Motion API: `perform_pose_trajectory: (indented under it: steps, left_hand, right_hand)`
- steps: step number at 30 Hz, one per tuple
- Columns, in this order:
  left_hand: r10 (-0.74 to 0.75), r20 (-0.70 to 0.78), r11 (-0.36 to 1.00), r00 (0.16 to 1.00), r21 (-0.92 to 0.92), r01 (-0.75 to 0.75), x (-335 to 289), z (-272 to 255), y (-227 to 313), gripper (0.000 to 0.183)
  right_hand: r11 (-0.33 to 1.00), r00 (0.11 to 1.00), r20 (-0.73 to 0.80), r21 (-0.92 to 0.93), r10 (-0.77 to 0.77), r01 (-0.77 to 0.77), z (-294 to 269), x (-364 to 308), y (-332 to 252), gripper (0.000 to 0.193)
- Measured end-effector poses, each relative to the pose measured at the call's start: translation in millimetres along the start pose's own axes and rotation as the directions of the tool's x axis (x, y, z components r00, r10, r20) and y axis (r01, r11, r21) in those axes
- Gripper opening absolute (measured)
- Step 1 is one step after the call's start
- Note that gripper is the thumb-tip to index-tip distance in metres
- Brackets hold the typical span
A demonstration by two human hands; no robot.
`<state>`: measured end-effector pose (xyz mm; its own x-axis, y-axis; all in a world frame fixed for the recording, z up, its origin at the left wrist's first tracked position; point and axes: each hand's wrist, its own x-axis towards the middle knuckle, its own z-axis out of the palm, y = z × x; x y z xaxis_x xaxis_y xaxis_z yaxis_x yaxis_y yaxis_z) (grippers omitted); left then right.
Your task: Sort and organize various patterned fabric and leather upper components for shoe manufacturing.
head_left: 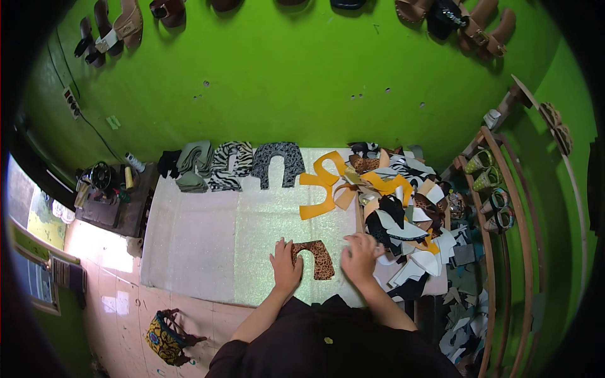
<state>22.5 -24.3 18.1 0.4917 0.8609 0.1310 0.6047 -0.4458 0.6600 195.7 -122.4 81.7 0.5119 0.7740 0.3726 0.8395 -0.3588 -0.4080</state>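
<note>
**Head view: one leopard-print arch on the table, matched groups behind it, a mixed heap beside it**

We see the leopard-print arch piece (pixel 322 261) lying on the pale table (pixel 195 227), before the person's body. Our left hand (pixel 285 263) rests over its left leg, fingers slightly apart; our right hand (pixel 360 257) hovers at its 3 o'clock, apart from it, fingers curled, and blur means we cannot tell whether they pinch anything.

From that piece, matched groups suggest to us that some sorting is done: a black bundle (pixel 168 164) and sage-green stack (pixel 194 159) towards 10 o'clock, zebra-print pieces (pixel 222 165) between 10 and 11, a grey-and-black patterned arch stack (pixel 277 149) at 11. Yellow arches (pixel 328 193) at 12 lie loosely, seemingly ungathered. The mixed heap of cut pieces (pixel 403 220) at 2 looks largely unsorted.
</note>
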Motion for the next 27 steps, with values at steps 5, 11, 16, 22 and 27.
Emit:
perform_pose_trajectory:
  steps: [5,11,16,22,27]
  left_hand:
    - [0.109,-0.19,0.917,0.976,-0.361,-0.172,5.2,-15.0,10.2,0.038]
    - [0.095,-0.123,0.856,0.988,-0.496,-0.144,19.2,-30.0,56.7,0.017]
    - [0.262,0.055,0.808,0.964,-0.559,-0.188,42.3,-44.1,112.3,0.018]
    - [0.307,0.275,0.695,0.911,-0.719,-0.017,77.9,-43.4,153.5,0.028]
    - [0.284,0.519,0.349,0.806,-0.839,0.417,85.3,-52.6,188.3,0.054]
  right_hand:
    - [0.925,0.949,-0.181,-0.238,0.258,-0.297,-27.3,3.2,32.5,0.028]
    - [0.931,0.92,-0.142,0.069,0.366,-0.359,-40.1,20.5,67.0,0.023]
    - [0.246,0.737,0.05,0.926,0.674,-0.287,-85.1,63.0,61.1,0.029]
    - [0.643,0.863,-0.257,0.76,0.436,-0.098,-134.7,81.1,27.9,0.03]
    - [0.949,0.997,-0.078,0.314,0.003,0.021,-107.5,42.7,-6.5,0.023]
